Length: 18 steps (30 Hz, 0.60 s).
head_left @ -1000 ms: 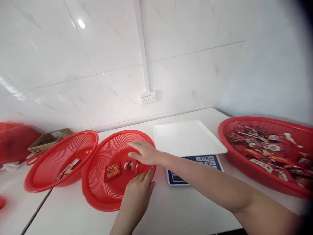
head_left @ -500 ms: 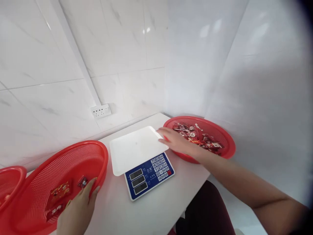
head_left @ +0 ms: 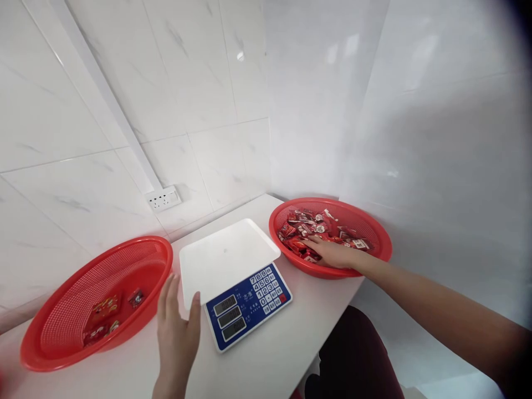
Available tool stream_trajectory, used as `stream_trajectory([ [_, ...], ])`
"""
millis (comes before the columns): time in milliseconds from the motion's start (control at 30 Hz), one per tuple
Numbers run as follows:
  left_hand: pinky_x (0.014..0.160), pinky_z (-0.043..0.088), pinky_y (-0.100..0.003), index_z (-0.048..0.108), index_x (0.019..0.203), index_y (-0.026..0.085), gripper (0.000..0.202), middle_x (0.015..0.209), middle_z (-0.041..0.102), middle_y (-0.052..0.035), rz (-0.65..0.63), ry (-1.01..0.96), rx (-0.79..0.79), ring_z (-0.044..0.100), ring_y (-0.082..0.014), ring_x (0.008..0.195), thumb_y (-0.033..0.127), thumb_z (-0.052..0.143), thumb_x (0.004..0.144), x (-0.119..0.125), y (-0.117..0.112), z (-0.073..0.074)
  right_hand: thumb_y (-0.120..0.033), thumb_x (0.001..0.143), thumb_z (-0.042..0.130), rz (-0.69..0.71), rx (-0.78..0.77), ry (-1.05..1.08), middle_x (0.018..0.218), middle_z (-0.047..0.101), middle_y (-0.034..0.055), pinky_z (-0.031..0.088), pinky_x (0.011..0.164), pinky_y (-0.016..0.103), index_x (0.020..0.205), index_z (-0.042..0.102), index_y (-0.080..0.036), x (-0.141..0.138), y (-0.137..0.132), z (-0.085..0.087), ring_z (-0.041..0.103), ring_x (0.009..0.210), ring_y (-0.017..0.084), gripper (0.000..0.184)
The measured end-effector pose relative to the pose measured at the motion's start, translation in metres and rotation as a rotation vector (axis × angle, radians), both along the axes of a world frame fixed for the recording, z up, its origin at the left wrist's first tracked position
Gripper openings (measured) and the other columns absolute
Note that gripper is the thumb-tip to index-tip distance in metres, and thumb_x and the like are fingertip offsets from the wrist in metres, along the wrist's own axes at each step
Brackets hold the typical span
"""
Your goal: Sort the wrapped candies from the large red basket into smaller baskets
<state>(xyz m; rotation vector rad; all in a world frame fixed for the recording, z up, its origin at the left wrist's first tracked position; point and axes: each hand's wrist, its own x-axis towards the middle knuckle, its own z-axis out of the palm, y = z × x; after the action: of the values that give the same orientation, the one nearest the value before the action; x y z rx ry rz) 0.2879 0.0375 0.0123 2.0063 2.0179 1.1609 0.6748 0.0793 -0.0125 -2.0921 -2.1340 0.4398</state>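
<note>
My right hand [head_left: 330, 252] reaches into the right red basket [head_left: 380, 235], palm down on a heap of red-wrapped packets [head_left: 318, 224]. Its fingers are stretched out over the packets, their tips partly lost among them. My left hand [head_left: 178, 321] is raised, fingers spread and holding nothing, beside the left corner of the scale's white tray [head_left: 226, 255]. The tray bears nothing. In front of it shows the scale's blue panel [head_left: 249, 307] with number keys and three small displays. At the left, another red basket [head_left: 58, 332] holds several wrapped packets [head_left: 106, 310].
Everything stands on a white table [head_left: 266, 360] pushed against a tiled wall [head_left: 199, 100]. A power socket [head_left: 163, 198] sits on that wall above the table. The person's dark-clad leg [head_left: 353, 354] is at the table's front edge.
My right hand has moved from over the tray's right edge into the right basket. My left hand has let go of the left basket's rim and come right, beside the tray. The view has shifted.
</note>
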Motion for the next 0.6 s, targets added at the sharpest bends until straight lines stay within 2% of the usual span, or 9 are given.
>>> stream_trajectory([
  [67,0.103,0.042,-0.044,0.035,0.138,0.024,0.051,0.145,0.039,-0.0121,-0.072,-0.024,0.076,0.035,-0.0281,0.136,0.045,0.037,0.091,0.013,-0.008,0.006,-0.018,0.073,0.055,-0.026,0.058,0.014,0.139,0.048,0.0146,0.048,0.086,0.039,0.129,0.056,-0.021,0.001,0.003,0.0,0.062,0.107,0.03,0.057],
  [167,0.102,0.044,-0.043,0.046,0.128,0.025,0.041,0.136,0.049,-0.0107,-0.183,-0.079,0.292,0.044,-0.026,0.129,0.038,0.048,0.089,0.017,-0.013,0.014,-0.01,0.073,0.049,-0.083,0.122,0.054,0.116,0.066,0.0103,0.047,0.082,0.035,0.114,0.064,-0.021,0.01,0.009,0.006,0.064,0.1,0.026,0.044],
  [233,0.1,0.047,-0.042,0.053,0.122,0.025,0.037,0.129,0.055,-0.0092,-0.259,-0.188,0.441,0.052,-0.0248,0.122,0.032,0.056,0.086,0.016,-0.015,0.019,-0.012,0.074,0.051,-0.154,0.163,0.101,0.106,0.069,0.0086,0.047,0.079,0.032,0.107,0.064,-0.021,0.019,0.014,0.011,0.064,0.096,0.026,0.037],
  [300,0.095,0.051,-0.04,0.058,0.117,0.024,0.034,0.123,0.06,-0.0082,-0.323,-0.316,0.525,0.059,-0.0234,0.113,0.026,0.061,0.083,0.015,-0.019,0.023,-0.018,0.076,0.054,-0.251,0.209,0.168,0.101,0.07,0.009,0.048,0.074,0.03,0.104,0.062,-0.019,0.029,0.018,0.018,0.065,0.091,0.025,0.029],
  [367,0.088,0.055,-0.037,0.061,0.113,0.023,0.03,0.115,0.065,-0.0071,-0.332,-0.411,0.551,0.064,-0.0212,0.102,0.021,0.062,0.083,0.016,-0.027,0.029,-0.025,0.08,0.055,-0.338,0.248,0.255,0.1,0.07,0.0087,0.05,0.068,0.028,0.101,0.061,-0.019,0.036,0.022,0.025,0.066,0.086,0.023,0.023],
  [467,0.071,0.057,-0.028,0.067,0.104,0.023,0.023,0.095,0.071,-0.0036,-0.272,-0.426,0.569,0.068,-0.0163,0.081,0.018,0.064,0.082,0.018,-0.043,0.04,-0.034,0.082,0.056,-0.41,0.281,0.38,0.101,0.07,0.0073,0.052,0.062,0.025,0.103,0.058,-0.019,0.039,0.025,0.035,0.067,0.082,0.019,0.026],
  [533,0.058,0.055,-0.023,0.07,0.098,0.023,0.019,0.085,0.072,-0.0018,-0.24,-0.404,0.578,0.066,-0.0136,0.068,0.018,0.066,0.08,0.017,-0.052,0.046,-0.036,0.082,0.059,-0.452,0.279,0.572,0.101,0.07,0.007,0.053,0.062,0.025,0.105,0.057,-0.019,0.031,0.026,0.043,0.067,0.081,0.018,0.029],
  [600,0.051,0.052,-0.023,0.072,0.093,0.023,0.014,0.08,0.072,-0.0013,-0.256,-0.416,0.605,0.065,-0.0134,0.062,0.019,0.067,0.08,0.015,-0.057,0.05,-0.034,0.079,0.064,-0.483,0.238,0.868,0.097,0.07,0.0064,0.054,0.061,0.024,0.102,0.057,-0.02,0.013,0.028,0.05,0.067,0.079,0.017,0.029],
])
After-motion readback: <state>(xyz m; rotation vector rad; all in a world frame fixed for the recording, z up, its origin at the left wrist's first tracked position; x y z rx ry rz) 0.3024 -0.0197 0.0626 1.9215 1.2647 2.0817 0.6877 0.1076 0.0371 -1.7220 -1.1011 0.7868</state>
